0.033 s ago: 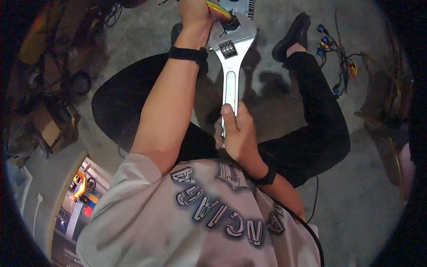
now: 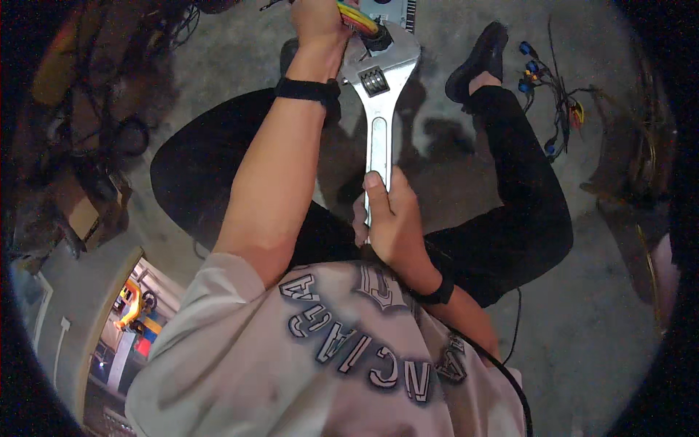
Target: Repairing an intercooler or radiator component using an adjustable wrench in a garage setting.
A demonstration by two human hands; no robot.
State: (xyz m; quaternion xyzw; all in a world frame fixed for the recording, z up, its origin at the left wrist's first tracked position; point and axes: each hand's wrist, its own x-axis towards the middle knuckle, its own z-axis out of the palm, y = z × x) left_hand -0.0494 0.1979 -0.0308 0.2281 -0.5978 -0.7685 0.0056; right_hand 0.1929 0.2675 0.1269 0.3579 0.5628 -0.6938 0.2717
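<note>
- The right hand (image 2: 397, 215) and the handle of the wrench (image 2: 378, 142) have shifted very slightly toward the right since the earlier frame; the left hand (image 2: 318, 25) and the wrench's head look nearly unchanged.
- The left arm reaches forward from the shoulder, almost straight, up to the top edge of the view. A black band (image 2: 306, 89) circles its wrist.
- The left hand is beside the wrench's head, at the near end of a bundle of red, yellow and green wires (image 2: 358, 18). Its fingers are largely hidden or cut off by the top edge, so I cannot tell how far they close or whether they grip the bundle.
- The right arm is bent close to the body, its forearm angling inward and forward in front of the shirt (image 2: 306, 364). A dark band (image 2: 437, 289) sits on this wrist.
- The right hand is clamped on the lower handle of the wrench, thumb laid along its upper face and fingers wrapped round the left side.
- The wrench lies between the hands, head away from the body, handle pointing back toward it. The dark end (image 2: 381, 38) of the wires is at the opening of its jaws; whether they pinch it I cannot tell.
- Past the head, a grey device (image 2: 389, 9) shows at the top edge. Cables with blue plugs (image 2: 561, 102) lie on the floor (image 2: 593, 349) to the right, near a black shoe (image 2: 480, 62).
</note>
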